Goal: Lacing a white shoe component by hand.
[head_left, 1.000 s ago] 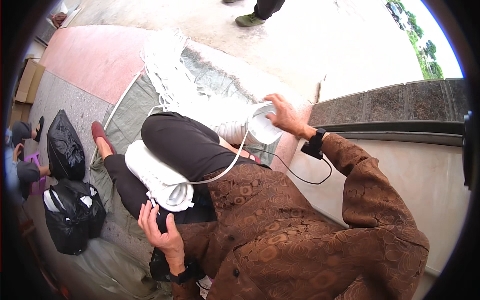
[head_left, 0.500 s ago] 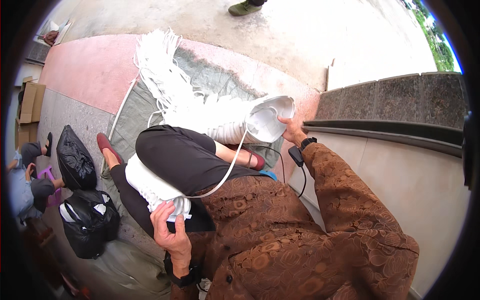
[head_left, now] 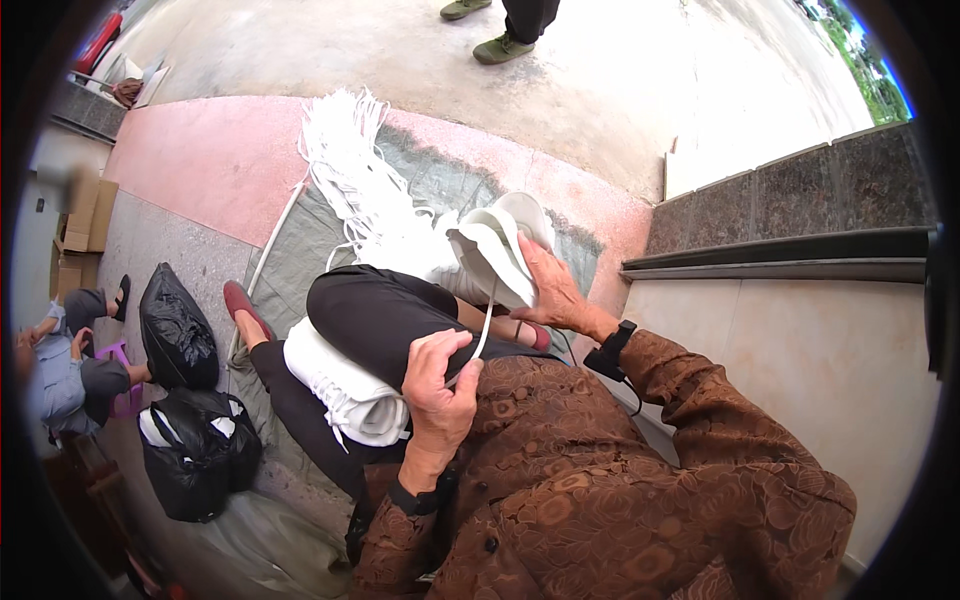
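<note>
The left hand [head_left: 438, 395] is closed in a pinch on one white cord [head_left: 487, 325]; the right hand [head_left: 556, 288] grips white pieces [head_left: 508, 245], overlapped past counting, beyond the right knee [head_left: 355, 300]. One white roll [head_left: 345, 385] lies on the left leg [head_left: 300, 420]; two black bags [head_left: 180, 335] sit further left.

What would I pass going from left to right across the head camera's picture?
Cardboard boxes, upper black bag, left red shoe, white roll, white cord, dark stone wall.
</note>
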### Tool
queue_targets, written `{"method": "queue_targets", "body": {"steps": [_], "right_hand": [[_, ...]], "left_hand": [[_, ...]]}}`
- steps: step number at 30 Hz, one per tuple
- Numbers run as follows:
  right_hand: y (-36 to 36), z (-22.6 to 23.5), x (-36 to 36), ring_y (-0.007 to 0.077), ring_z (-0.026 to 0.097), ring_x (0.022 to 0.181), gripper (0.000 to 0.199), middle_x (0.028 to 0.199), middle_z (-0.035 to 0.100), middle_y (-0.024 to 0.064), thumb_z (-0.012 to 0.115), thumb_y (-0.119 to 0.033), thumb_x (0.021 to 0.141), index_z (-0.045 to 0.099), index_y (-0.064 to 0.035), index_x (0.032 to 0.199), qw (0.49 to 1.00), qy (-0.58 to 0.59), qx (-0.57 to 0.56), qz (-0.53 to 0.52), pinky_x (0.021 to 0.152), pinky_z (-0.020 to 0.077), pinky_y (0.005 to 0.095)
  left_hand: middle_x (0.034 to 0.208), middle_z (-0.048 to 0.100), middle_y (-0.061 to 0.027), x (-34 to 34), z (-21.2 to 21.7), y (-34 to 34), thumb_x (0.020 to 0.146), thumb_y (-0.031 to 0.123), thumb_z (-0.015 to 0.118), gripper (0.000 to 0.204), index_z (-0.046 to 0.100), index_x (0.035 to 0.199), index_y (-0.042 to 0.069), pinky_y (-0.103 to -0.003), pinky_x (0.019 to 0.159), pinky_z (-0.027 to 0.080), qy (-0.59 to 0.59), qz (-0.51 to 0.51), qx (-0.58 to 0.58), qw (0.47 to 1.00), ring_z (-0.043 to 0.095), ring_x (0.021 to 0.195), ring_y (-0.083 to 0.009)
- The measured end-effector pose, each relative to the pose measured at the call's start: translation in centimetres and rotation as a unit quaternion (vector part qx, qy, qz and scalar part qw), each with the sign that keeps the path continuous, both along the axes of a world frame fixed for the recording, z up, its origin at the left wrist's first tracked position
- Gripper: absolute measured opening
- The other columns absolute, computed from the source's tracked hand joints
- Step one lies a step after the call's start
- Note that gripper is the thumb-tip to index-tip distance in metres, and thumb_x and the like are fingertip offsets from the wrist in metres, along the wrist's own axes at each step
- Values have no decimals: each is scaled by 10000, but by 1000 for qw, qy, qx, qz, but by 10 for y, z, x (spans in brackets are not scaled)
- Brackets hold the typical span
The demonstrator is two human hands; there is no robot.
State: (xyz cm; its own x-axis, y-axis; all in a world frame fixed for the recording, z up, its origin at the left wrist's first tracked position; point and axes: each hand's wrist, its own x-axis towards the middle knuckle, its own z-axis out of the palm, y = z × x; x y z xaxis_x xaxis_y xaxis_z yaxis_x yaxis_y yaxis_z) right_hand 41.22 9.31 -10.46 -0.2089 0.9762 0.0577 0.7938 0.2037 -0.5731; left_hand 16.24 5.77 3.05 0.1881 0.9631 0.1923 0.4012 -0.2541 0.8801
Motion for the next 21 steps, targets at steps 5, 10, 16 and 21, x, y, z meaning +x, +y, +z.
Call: {"method": "queue_targets", "body": {"steps": [5, 10, 16, 21], "right_hand": [[54, -29, 27, 417, 630, 891, 646, 955, 636, 285, 521, -122, 833, 360, 53, 1435, 972, 138, -101, -158, 800, 503, 432], [60, 131, -8, 217, 610, 1087, 488, 1179, 658, 141, 502, -142, 865, 544, 37, 1317, 885, 365, -288, -29, 914, 494, 334], [-10, 270, -133, 389, 445, 1103, 1218, 1167, 451, 240, 670, -830, 653, 307, -55, 1521, 902, 40, -46, 428, 930, 396, 552], [-9, 188, -189, 223, 581, 864, 565, 936, 564, 104, 808, -172, 791, 576, 9, 1273, 794, 365, -360, 326, 807, 490, 313]], "left_hand": [[1142, 595, -214, 17, -14, 7, 764, 201, 779, 576, 537, 1216, -62, -443, 951, 448, 21, 0, -134, 991, 558, 1078, -357], [1309, 467, -266, 24, 19, -4, 645, 344, 872, 976, 373, 1375, -70, -473, 1064, 375, 99, 6, 10, 995, 439, 1229, -440], [1424, 441, -188, -36, 64, -88, 826, 191, 741, 793, 322, 1474, 9, -447, 1116, 338, -93, 78, -81, 989, 416, 1349, -314], [1342, 537, -140, -75, 18, -152, 787, 115, 807, 797, 372, 1431, -62, -376, 1080, 387, -503, 342, -88, 788, 524, 1220, -256]]}}
